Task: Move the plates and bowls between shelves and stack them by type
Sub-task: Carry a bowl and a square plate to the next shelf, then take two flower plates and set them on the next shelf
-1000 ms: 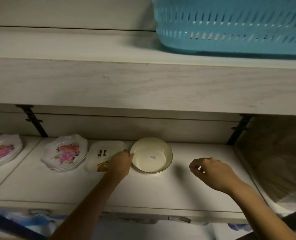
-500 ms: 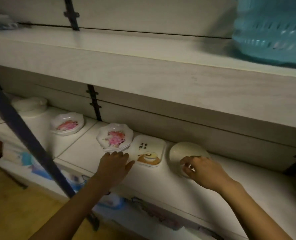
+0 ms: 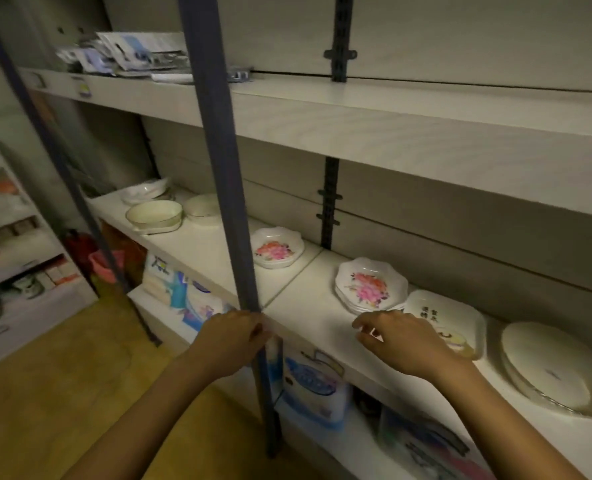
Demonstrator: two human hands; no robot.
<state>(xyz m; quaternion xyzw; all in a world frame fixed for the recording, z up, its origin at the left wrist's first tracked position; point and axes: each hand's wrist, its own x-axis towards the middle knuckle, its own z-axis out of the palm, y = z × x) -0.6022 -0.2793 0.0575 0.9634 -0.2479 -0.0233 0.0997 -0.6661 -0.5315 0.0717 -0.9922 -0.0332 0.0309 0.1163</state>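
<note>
Between picks, I reckon: right hand (image 3: 403, 341) hovers empty, fingers loosely curled, floral plate stack (image 3: 370, 285) just beyond the fingertips; left hand (image 3: 230, 341) curled at the blue upright (image 3: 218, 168), grip unclear; next, bring the lone floral plate (image 3: 277, 251) onto that stack.

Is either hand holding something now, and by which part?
The right hand holds nothing, hovering above the shelf. The left hand seems to grip the blue post at the shelf edge.
</note>
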